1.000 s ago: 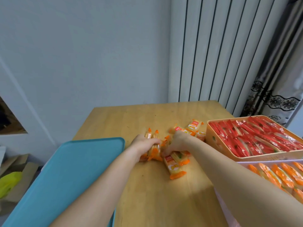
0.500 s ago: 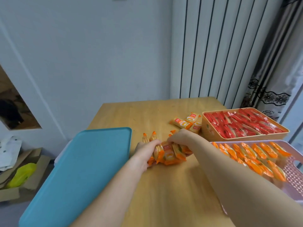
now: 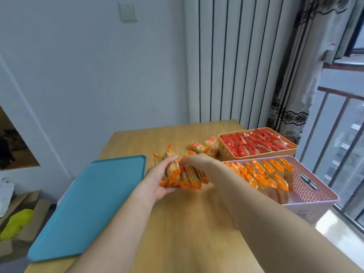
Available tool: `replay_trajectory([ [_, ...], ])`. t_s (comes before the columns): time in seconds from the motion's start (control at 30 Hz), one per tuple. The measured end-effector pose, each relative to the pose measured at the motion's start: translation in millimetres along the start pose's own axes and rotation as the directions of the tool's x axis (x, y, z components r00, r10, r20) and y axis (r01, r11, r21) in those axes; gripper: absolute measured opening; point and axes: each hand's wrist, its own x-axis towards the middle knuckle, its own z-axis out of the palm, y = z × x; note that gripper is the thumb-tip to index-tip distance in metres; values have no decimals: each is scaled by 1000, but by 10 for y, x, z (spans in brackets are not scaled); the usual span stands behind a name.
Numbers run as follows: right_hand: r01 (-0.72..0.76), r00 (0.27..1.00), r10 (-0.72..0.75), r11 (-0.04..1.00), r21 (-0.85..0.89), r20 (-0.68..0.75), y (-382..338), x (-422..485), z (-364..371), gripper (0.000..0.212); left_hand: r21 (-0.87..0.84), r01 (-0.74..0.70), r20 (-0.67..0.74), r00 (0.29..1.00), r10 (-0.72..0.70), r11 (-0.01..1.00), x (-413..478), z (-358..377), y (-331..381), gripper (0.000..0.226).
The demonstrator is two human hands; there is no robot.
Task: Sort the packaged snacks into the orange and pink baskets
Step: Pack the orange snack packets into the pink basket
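A bundle of orange snack packs (image 3: 183, 174) is pressed between both my hands, lifted just above the table's middle. My left hand (image 3: 159, 180) cups it from the left and underneath. My right hand (image 3: 199, 162) closes over its right end. The pink basket (image 3: 313, 196) at the right holds rows of orange packs. Behind it the orange basket (image 3: 256, 154) is full of red packs. A few loose orange packs (image 3: 204, 146) lie on the table left of the orange basket.
A teal tray (image 3: 88, 203) lies on the left part of the wooden table (image 3: 187, 233). A wall and striped panel stand behind the table; a curtain and window railing are at the right. Cardboard and a yellow-green bag lie on the floor at left.
Both hands gathered the scattered orange packs into one bundle and lifted it toward me. The camera tilted up and right, bringing the pink basket fully into view.
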Motion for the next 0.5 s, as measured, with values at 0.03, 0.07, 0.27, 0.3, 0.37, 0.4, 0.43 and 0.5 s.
replay_trajectory([
  [0.03,32,999,-32,999,27,-7,-38,-45,-33,43,-11,-33,9,999,33,999,-39,27,40,47],
  [0.07,68,997,-66,996,52,-40,-46,-130,-149,49,-21,-71,22,997,71,997,-89,131,74,48],
  [0.27,336,900,-307,941,45,-310,137,-614,-1095,61,-16,-271,148,951,270,962,-409,1096,131,47],
  [0.3,353,879,-315,935,46,-358,248,-676,-1267,70,-7,-292,170,942,289,956,-470,1325,79,42],
  [0.37,354,838,-299,934,38,-456,509,-765,-1569,84,19,-343,215,919,331,939,-574,1732,-49,37],
  [0.4,369,817,-299,928,48,-493,657,-791,-1719,83,43,-378,246,901,357,925,-596,1916,-138,40],
  [0.43,384,807,-292,920,81,-513,805,-823,-1840,78,94,-425,279,879,386,901,-604,2061,-226,48],
  [0.5,386,823,-270,912,141,-500,1076,-799,-1958,63,402,-516,354,849,392,756,-585,2202,-390,82],
])
